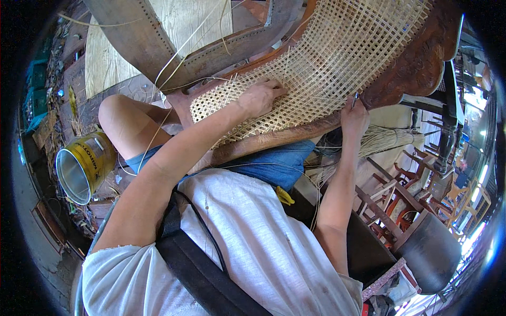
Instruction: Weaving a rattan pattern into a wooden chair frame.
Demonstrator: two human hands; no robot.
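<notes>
The woven cane panel (342,55) lies beyond your blue shorts (282,162) inside its wooden frame (414,68), its long axis slanting from lower left to upper right. Your left hand (259,98) is nearer, resting directly on the weave with fingers curled; whether they pinch a strand, you cannot tell from here. Your right hand (355,116), at the frame's near edge with the weave just to its upper left, has fingers closed around a small metal tool (356,97).
</notes>
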